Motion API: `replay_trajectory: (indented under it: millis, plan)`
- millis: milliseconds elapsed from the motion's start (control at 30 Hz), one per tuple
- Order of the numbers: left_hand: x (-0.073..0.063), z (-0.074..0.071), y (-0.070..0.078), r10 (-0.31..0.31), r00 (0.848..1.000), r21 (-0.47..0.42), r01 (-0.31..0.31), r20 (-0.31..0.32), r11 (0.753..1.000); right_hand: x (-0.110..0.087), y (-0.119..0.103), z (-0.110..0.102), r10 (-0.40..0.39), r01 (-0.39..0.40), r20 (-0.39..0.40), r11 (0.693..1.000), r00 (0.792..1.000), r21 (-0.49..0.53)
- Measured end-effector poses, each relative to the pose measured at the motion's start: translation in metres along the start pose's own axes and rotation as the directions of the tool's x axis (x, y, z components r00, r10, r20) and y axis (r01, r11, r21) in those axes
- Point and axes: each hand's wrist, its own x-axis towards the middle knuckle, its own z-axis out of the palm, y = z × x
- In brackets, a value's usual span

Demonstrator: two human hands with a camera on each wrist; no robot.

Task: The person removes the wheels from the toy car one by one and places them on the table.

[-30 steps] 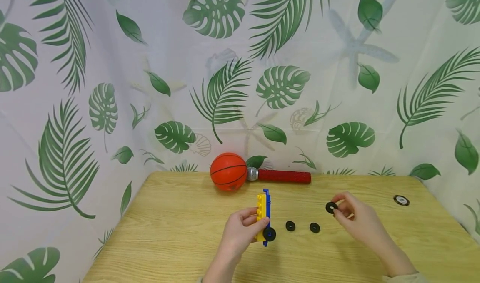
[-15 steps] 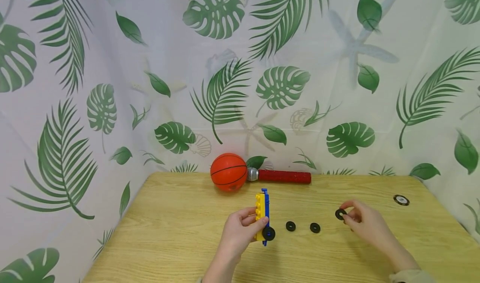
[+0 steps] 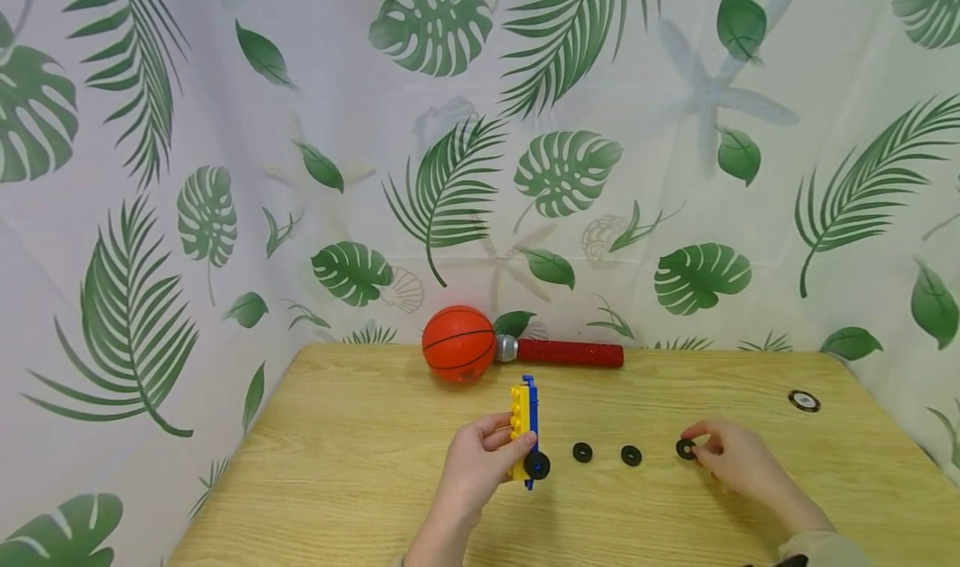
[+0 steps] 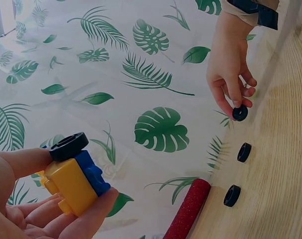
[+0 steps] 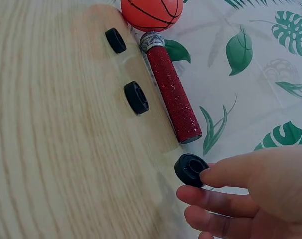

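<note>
My left hand (image 3: 483, 463) holds a yellow and blue toy-brick vehicle (image 3: 522, 421) on end above the table, its yellow studs facing left. One black wheel (image 3: 537, 466) sits on the vehicle's lower end, by my thumb. On the right, my right hand (image 3: 738, 463) pinches a black toy wheel (image 5: 188, 170) between thumb and fingers, low over the table. Two more black wheels lie flat between the hands: a nearer-left wheel (image 3: 582, 452) and a middle wheel (image 3: 631, 456), roughly in a row with the pinched one.
An orange-red toy basketball (image 3: 459, 343) and a red glittery microphone (image 3: 570, 353) lie along the back of the wooden table (image 3: 337, 467). A round black-and-white disc (image 3: 805, 400) is at the back right. A leaf-patterned curtain (image 3: 600, 258) hangs behind.
My right hand has moved rightward and down toward the table with the black wheel in its fingers. My left hand and the toy-brick vehicle have stayed nearly still.
</note>
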Motion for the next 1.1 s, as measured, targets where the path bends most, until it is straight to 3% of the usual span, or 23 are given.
replay_trajectory:
  millis: [367,667,900,1100]
  plan:
    - [0.001,-0.001,-0.002,-0.006,1.0,-0.005,0.006,-0.019,1.0,0.009,0.011,0.009,-0.005,0.006,0.015,0.998,1.0,-0.064]
    - [0.002,-0.003,0.0,0.005,1.0,-0.019,-0.005,-0.008,1.0,0.011,0.011,0.005,0.039,-0.035,0.063,0.997,0.997,-0.067]
    - [0.001,-0.004,0.001,0.011,1.0,-0.03,-0.011,-0.012,1.0,0.007,0.003,-0.001,0.036,-0.035,0.01,0.997,0.999,-0.073]
    - [0.001,-0.003,0.002,0.018,1.0,-0.026,-0.018,-0.022,0.999,0.003,-0.018,-0.006,-0.021,0.018,-0.09,0.999,0.996,-0.033]
